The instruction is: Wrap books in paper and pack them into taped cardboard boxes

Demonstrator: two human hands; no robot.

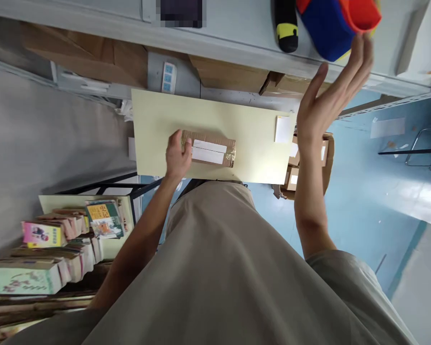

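Note:
A narrow cardboard box [209,139] sealed with clear tape lies on the pale yellow tabletop [258,158], with white labels on its upper face. My left hand [178,155] grips its left end, thumb on one side and fingers on the other. Raised to the right, my right hand [332,96] is open, thumb spread from the fingers. Its fingertips overlap the lower edge of a blue and red object [328,31] on the grey shelf [244,38]; whether they touch it I cannot tell. Beside that object lies a black item with a yellow band [286,31].
A white label pad [282,129] sits at the tabletop's right end. Below it, an open carton [328,163] holds small labelled boxes. Stacked books [72,258] fill a rack at lower left. Brown cardboard [230,74] and a strip of blue-printed stickers [168,78] lie beneath the shelf.

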